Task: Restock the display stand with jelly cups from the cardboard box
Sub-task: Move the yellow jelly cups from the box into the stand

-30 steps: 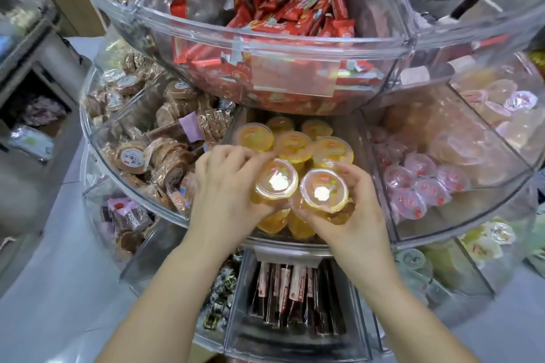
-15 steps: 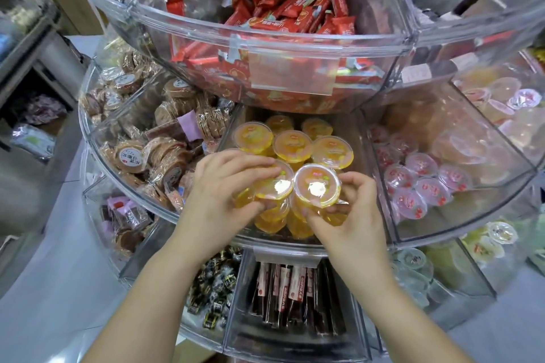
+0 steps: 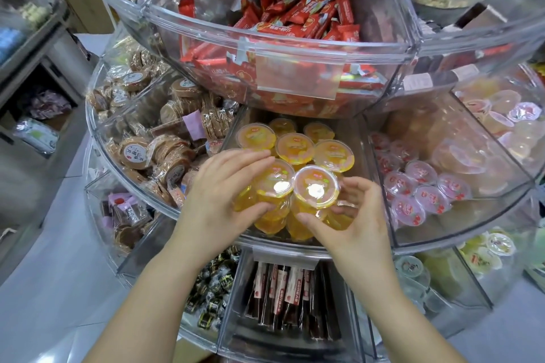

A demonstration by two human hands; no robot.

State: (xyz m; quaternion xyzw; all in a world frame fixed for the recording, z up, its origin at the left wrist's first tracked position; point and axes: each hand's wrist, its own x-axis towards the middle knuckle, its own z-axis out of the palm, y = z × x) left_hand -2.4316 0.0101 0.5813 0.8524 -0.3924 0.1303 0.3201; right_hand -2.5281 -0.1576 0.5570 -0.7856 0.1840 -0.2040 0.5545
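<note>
A clear tiered display stand [image 3: 295, 246] fills the view. Its middle front compartment holds several orange jelly cups [image 3: 295, 146] with sealed lids. My left hand [image 3: 221, 197] grips a jelly cup [image 3: 275, 183] from the left, fingers over its lid and thumb below. My right hand [image 3: 356, 224] curls around a second jelly cup [image 3: 315, 187] from the right, thumb under it and fingers loose beside its rim. Both cups rest side by side on top of other orange cups at the compartment's front. The cardboard box is out of view.
Left of the compartment lie wrapped round cakes [image 3: 165, 153], and pink-lidded jelly cups [image 3: 413, 188] sit to its right. The tier above holds red snack sticks [image 3: 295, 23]. Below are dark stick packets [image 3: 283, 289] and wrapped candies [image 3: 212, 295]. A shelf [image 3: 32, 47] stands at the left.
The right-hand cup has shifted left against the left-hand cup, and both sit slightly lower on the pile. My right hand's fingers have loosened away from the cup's rim.
</note>
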